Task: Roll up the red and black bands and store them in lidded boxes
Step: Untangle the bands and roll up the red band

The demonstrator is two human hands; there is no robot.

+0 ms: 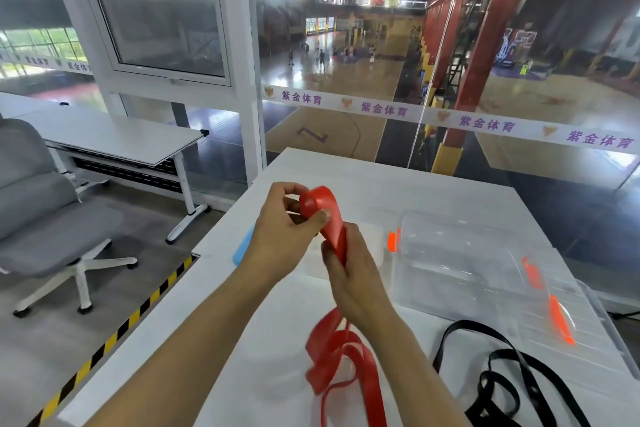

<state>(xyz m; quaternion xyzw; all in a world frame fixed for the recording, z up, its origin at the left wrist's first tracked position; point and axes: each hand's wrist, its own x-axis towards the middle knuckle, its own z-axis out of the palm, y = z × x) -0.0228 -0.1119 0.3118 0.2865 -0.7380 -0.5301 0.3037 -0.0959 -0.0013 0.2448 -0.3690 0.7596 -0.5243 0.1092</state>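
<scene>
- Left hand (280,236) pinches the looped top of the red band (323,215); right hand (349,274) grips it below.
- Black band (498,367) lies at the tabletop's (433,184) near right corner.

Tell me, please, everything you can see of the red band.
The red band is a long, flat, glossy strip that looks like rubber or latex. Its upper end is raised above the white table and curled into a loop. The left hand pinches that loop with thumb and fingers, and the right hand grips the strip just below. The rest hangs down behind the right wrist and lies in loose, overlapping folds on the table, running out of the frame's bottom edge. It lies apart from the black band.
</scene>
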